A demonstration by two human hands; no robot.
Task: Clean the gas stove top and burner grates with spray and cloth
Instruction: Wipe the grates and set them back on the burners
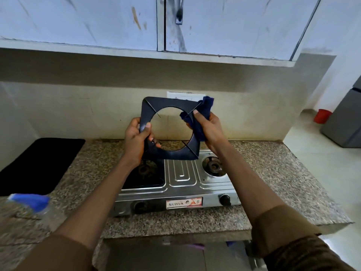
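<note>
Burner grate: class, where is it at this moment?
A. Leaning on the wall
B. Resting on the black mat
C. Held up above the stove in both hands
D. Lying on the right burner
C: the left hand grips the burner grate and the right hand presses the blue cloth to it, above the stove.

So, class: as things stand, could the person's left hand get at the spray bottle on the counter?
Probably not right away. The left hand grips the burner grate held up over the stove. The spray bottle stands at the near left with bare counter around it, so the path looks free once the grate is put down.
</note>
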